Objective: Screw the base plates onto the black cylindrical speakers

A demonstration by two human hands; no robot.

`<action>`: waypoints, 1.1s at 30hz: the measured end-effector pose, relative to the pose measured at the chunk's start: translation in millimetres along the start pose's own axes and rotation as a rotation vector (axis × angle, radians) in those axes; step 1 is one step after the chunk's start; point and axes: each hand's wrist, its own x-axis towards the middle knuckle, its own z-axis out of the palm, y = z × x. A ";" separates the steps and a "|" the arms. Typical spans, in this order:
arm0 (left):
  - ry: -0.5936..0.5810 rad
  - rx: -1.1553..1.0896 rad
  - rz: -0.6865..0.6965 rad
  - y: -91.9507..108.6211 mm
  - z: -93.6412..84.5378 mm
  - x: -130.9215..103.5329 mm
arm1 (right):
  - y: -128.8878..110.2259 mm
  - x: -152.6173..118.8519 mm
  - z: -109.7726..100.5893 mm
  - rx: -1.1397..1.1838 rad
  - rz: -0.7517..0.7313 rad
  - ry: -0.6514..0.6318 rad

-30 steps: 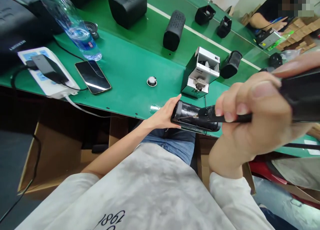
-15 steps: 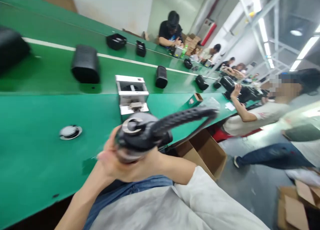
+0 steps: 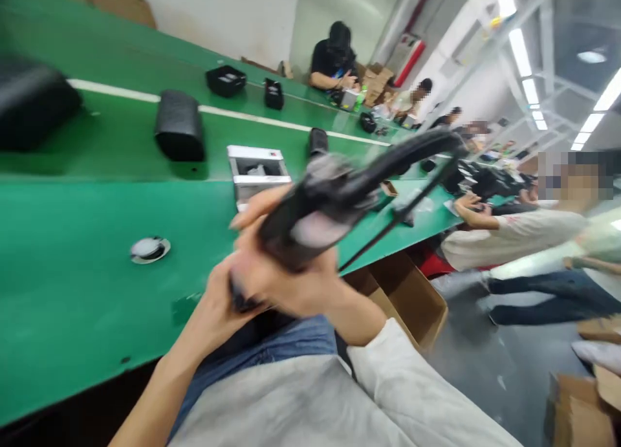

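Note:
A black cylindrical device (image 3: 291,227) with a thick, curved ribbed strap (image 3: 412,152) on its upper end is tilted to the upper right in front of my body. It is smeared by motion, and its exact kind cannot be told. My right hand (image 3: 305,288) wraps around its body from below. Close against it, my left hand (image 3: 226,298) is closed at the lower end, where a small dark part shows between the fingers. Just beyond the hands stands an open white box (image 3: 257,159) with a cut-out insert, its near side hidden by my fingers.
A round white and black piece (image 3: 149,248) lies on the green table (image 3: 97,305) at left. Black cases (image 3: 179,127) stand along the far strip. An open cardboard carton (image 3: 412,298) is below the table edge at right. Co-workers (image 3: 334,59) sit along the line.
The device has tilted from nearly end-on toward the upper right, its strap rising. My left hand has slid to its lower end. The view has shifted slightly.

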 end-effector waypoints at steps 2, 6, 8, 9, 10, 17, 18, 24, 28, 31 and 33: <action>-0.064 0.004 0.145 -38.8 -20.3 -13.4 | -20.8 16.7 -21.4 0.129 -0.056 0.086; -0.120 0.036 0.370 -76.5 -32.4 -25.5 | 7.1 70.2 -67.0 -0.099 -0.327 0.462; -0.131 0.046 0.377 -77.8 -29.6 -23.0 | 36.2 94.5 -81.7 -0.186 -0.379 0.537; -0.136 0.048 0.377 -76.4 -28.1 -21.5 | 49.4 104.0 -86.8 -0.207 -0.385 0.542; -0.141 0.049 0.378 -74.4 -27.2 -20.6 | 60.5 111.4 -90.3 -0.219 -0.393 0.540; -0.157 0.048 0.356 -68.6 -30.8 -23.4 | 85.0 121.9 -87.1 -0.285 -0.246 0.452; -0.157 0.048 0.352 -68.7 -31.0 -23.5 | 85.6 122.2 -86.3 -0.290 -0.233 0.460; -0.156 0.027 0.366 -71.2 -30.1 -21.9 | 93.9 123.2 -88.9 -0.284 -0.173 0.468; -0.145 0.020 0.388 -73.6 -28.4 -21.4 | 83.1 113.0 -89.1 -0.276 -0.192 0.438; -0.137 0.020 0.399 -74.8 -27.5 -21.4 | 73.1 110.3 -87.6 -0.263 -0.337 0.443; -0.136 0.020 0.392 -74.7 -27.3 -21.4 | 73.2 113.2 -85.7 -0.249 -0.410 0.438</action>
